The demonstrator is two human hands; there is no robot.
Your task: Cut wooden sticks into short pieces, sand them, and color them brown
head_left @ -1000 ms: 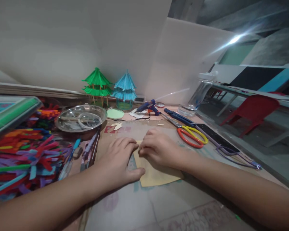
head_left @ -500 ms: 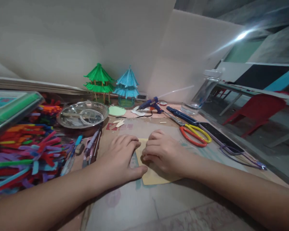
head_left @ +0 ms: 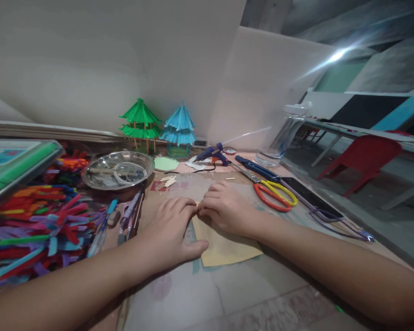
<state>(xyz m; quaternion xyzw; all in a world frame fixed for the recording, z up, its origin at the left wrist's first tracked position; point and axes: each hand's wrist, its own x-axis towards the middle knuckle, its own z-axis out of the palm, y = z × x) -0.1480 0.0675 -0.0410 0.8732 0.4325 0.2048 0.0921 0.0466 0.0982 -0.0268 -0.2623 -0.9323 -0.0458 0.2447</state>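
A pale yellow sheet of paper [head_left: 231,250] lies on the cardboard-covered table in front of me. My left hand [head_left: 174,230] rests along its left edge, fingers together and thumb spread apart, the thumb tip on the paper. My right hand [head_left: 227,209] lies over the sheet's far part with its fingers curled together. Their tips press down near the far left corner, close to my left fingertips. Whatever these fingers pinch, if anything, is hidden.
Colourful pipe cleaners [head_left: 55,225] and a plastic case [head_left: 20,161] crowd the left, near a metal plate [head_left: 100,181]. Two small pagoda models, green [head_left: 140,119] and blue [head_left: 181,124], stand behind. A glue gun [head_left: 214,154], scissors [head_left: 274,200] and a clear jug [head_left: 274,151] are rightward.
My right hand has slid away from me along the paper's left edge to the far corner, uncovering more of the sheet. My left hand stays nearly in place. The view has shifted slightly.
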